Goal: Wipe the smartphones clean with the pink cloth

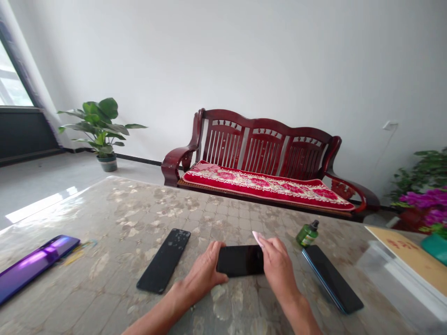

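A black phone [240, 261] lies sideways, screen up, on the patterned table cover [139, 209]. My left hand [208, 266] grips its left end, thumb at the near edge and fingers at the far edge. At the right end, my right hand [277, 260] pinches a small pale pink cloth or tissue [257, 237] over the phone's edge. Another black phone [164, 260], with spots near its top, rests left of my left hand. Right of my right hand are a dark phone with a blue edge [333, 279] and a green bottle with a black cap [307, 234].
A purple phone [38, 265] lies at the far left beside small yellow and blue loops [75, 255]. A clear box [387, 274] and a tan board [408, 256] stand at the right. Beyond the table is a wooden bench [263, 149] with a red cover.
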Available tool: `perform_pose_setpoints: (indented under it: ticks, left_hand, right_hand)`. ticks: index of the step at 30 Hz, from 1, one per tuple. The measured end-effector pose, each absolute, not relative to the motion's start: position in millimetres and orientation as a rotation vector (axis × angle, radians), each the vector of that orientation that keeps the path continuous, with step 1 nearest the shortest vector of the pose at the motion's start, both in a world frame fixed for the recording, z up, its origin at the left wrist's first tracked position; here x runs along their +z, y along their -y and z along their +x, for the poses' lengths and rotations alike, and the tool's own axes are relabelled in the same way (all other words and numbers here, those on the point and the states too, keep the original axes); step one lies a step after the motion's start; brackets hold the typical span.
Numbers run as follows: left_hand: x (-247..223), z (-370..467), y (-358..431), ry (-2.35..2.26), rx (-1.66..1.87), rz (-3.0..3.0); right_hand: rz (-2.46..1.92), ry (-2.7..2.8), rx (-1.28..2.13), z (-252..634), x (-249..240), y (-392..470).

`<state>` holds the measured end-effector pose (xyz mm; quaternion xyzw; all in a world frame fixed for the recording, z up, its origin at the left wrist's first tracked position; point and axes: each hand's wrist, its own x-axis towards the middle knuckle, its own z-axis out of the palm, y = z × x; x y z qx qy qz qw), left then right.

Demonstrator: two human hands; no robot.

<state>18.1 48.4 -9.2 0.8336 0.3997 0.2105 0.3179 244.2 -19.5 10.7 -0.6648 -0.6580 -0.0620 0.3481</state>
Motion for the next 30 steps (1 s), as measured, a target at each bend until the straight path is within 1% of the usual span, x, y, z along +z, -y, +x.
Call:
perform_pose_setpoints:
  ticks: [5, 14, 22, 30]
  left_hand:
    - [-14, 17, -41, -0.948, 0.654, 2.241]
    - [-13, 19, -30, -0.918, 0.704, 2.335]
    - [-13, 21, -27, -0.956, 0.672, 2.351]
    - [-14, 25, -25, -0.956, 0.622, 2.342]
  right_hand:
    - [-1.729, 1.744, -0.187, 249, 9, 22]
    - [-1.586, 1.890, -0.148, 193, 23, 36]
    - [-1.714, 1.818, -0.221, 213, 28, 43]
    - [-1.565, 1.898, -0.219, 167, 18, 40]
